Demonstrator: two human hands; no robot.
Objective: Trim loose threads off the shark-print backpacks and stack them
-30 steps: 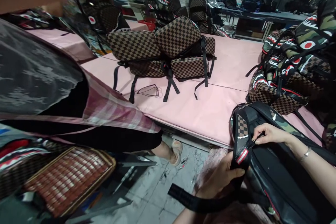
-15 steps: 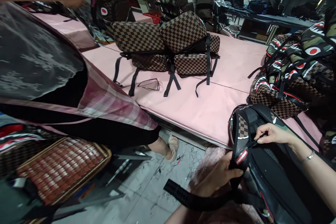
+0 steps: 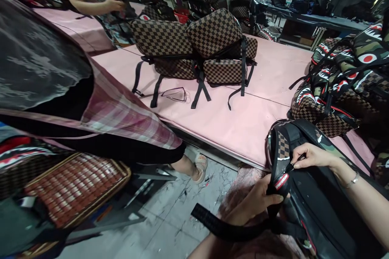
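A black backpack (image 3: 328, 202) with brown checkered and camouflage panels leans against the table edge at the lower right, its padded back facing up. My left hand (image 3: 261, 198) is closed around its shoulder strap (image 3: 276, 166), beside a red label (image 3: 281, 182). Just above the label, my right hand (image 3: 306, 156) pinches something small and dark against the strap; what it is I cannot make out. A loose black webbing end (image 3: 209, 220) sticks out to the left, below my left wrist.
Checkered bags (image 3: 162, 38) with dangling straps and a pair of glasses (image 3: 174, 94) lie on the pink table (image 3: 243, 129). Shark-face bags (image 3: 331, 85) are piled at right. A person in a plaid apron (image 3: 127, 109) stands at left, near a woven seat (image 3: 82, 186). Another person's hand (image 3: 114, 4) shows behind.
My right hand has shifted slightly left and down along the strap, while my left hand keeps its grip. At the back, the dark bag with the eye patch has been lowered.
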